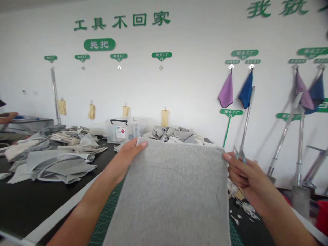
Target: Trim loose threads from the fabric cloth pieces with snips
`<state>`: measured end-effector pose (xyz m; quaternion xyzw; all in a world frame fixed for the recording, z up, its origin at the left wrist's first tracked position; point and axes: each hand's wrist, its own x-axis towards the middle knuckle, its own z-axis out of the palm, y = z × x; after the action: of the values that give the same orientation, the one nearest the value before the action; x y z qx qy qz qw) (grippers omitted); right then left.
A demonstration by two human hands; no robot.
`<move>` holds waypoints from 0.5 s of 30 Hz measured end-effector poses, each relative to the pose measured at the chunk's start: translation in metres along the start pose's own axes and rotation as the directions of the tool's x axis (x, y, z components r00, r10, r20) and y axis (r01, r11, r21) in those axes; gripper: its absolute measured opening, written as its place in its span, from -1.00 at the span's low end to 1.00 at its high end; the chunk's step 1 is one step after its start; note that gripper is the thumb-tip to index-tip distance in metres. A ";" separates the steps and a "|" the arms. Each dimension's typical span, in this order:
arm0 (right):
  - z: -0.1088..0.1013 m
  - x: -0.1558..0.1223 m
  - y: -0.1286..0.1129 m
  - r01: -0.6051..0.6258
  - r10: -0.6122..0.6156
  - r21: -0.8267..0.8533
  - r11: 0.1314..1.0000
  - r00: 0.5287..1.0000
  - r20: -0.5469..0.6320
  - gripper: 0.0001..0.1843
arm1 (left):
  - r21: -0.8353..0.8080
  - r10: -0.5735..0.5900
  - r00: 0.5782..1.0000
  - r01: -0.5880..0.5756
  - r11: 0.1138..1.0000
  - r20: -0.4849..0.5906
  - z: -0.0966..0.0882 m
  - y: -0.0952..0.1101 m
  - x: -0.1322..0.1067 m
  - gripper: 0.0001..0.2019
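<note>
Both hands lift a grey terry towel (166, 194) upright in front of me, its lower part hanging towards the cutting mat. My left hand (125, 159) pinches the towel's upper left corner. My right hand (247, 181) holds a small pair of metal scissors (239, 154) and presses against the towel's right edge. The scissor blades stand up beyond the towel, and part of the tool is hidden inside my fingers.
A green cutting mat (107, 218) lies on a black table (25, 198). Piles of grey and white fabric (51, 164) sit left, with more (171, 134) behind the towel beside a clear plastic box (123, 130). Thread scraps (243, 208) lie right. A co-worker's hand (7, 118) shows far left.
</note>
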<state>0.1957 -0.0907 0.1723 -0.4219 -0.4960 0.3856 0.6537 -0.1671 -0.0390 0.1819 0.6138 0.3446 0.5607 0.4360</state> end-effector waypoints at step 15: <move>-0.012 0.064 0.181 -0.050 0.078 -0.722 0.690 0.997 0.005 -0.62 | 0.195 -0.254 0.953 0.284 0.939 -0.167 0.016 -0.281 0.060 -0.87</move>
<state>0.2051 0.0288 0.0223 -0.6547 -0.6038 0.1900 0.4131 -0.1242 0.1207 -0.0532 0.5640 0.5140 0.4962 0.4142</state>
